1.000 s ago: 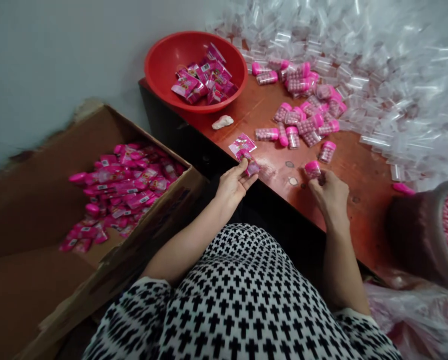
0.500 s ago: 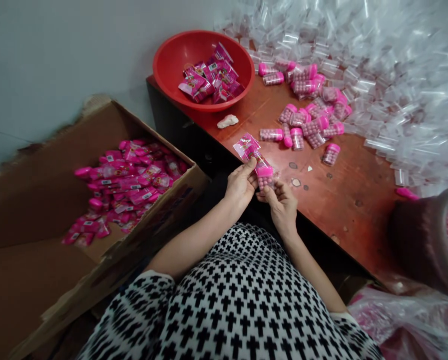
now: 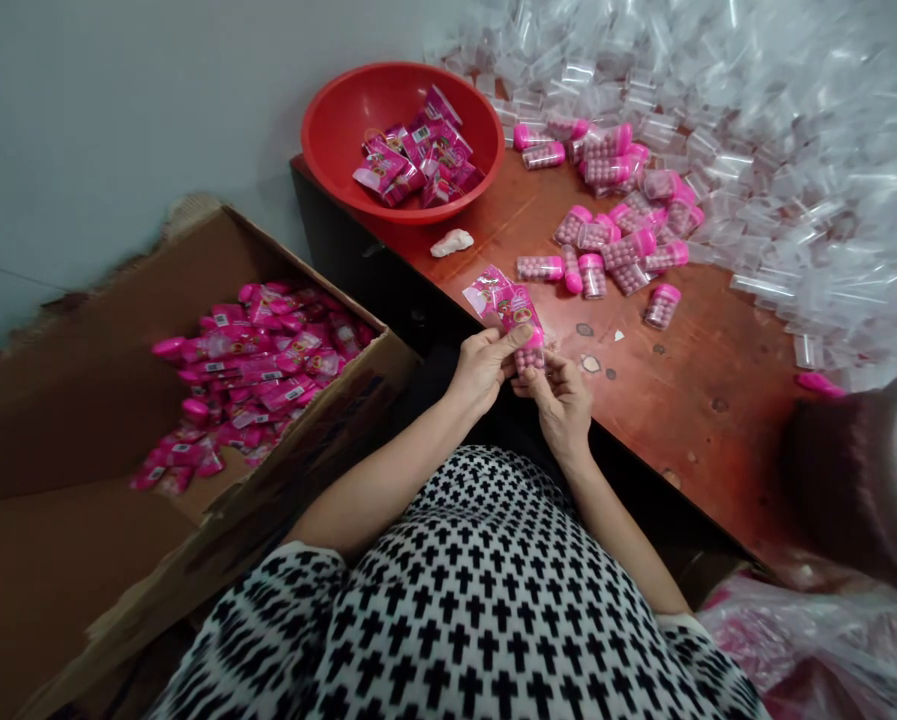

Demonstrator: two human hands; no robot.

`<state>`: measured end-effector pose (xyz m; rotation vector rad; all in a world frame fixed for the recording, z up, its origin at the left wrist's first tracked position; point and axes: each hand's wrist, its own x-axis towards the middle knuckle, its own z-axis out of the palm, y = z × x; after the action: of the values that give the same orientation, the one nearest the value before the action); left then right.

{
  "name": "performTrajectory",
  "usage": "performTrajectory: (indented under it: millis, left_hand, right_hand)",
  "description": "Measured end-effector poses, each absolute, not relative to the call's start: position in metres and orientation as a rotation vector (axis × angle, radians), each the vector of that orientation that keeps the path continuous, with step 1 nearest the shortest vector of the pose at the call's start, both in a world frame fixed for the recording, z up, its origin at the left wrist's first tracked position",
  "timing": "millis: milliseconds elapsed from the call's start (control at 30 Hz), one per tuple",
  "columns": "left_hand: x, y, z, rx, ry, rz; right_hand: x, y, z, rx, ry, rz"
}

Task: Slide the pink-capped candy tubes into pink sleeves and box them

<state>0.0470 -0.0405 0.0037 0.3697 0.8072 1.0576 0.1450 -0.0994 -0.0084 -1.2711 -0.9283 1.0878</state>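
At the near edge of the red-brown table [image 3: 688, 400], my left hand [image 3: 482, 365] pinches a pink printed sleeve [image 3: 502, 300]. My right hand [image 3: 560, 400] grips a small clear bottle with a pink cap [image 3: 529, 350], full of pink beads. The bottle sits partly inside the sleeve, both hands closed and touching each other. More filled pink-capped bottles [image 3: 613, 245] lie on the table beyond my hands.
A red bowl [image 3: 343, 110] of pink sleeves stands at the table's far left corner. A cardboard box [image 3: 80, 400] of wrapped bottles sits left, below the table. Empty clear bottles [image 3: 793, 130] pile at the back right. A tub of pink beads [image 3: 860, 470] is at right. A white lump [image 3: 452, 241] lies near the bowl.
My right hand picked up a bottle from the table and brought it left to my left hand; the sleeve now covers part of the bottle.
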Motion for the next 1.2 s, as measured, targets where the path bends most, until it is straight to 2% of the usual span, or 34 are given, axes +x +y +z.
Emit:
performTrajectory:
  millis: [233,400,567,767,933,1200]
  left_hand:
    - [0.042,-0.037,0.001,0.557,0.882,1.002]
    - [0.041,-0.038,0.004,0.605,0.917,0.984]
    - [0.042,-0.043,0.005,0.572,0.872,0.951]
    - [0.042,-0.050,0.002,0.509,0.851,1.000]
    - [0.030,-0.048,0.004,0.390,0.799,1.025]
    - [0.023,-0.062,0.001,0.489,0.806,1.025]
  right_hand:
    - [0.151,-0.095,-0.010,-1.215,-0.783,1.275]
    - [0.151,-0.096,-0.008,-1.250,-0.844,1.155]
    - [0.153,-0.091,-0.010,-1.124,-0.628,1.417]
    - [0.149,-0.082,-0.007,-1.131,-0.715,1.206]
    - [0.151,-0.083,-0.003,-1.106,-0.935,1.317]
    - [0.140,-0.074,0.002,-1.156,-0.907,1.277]
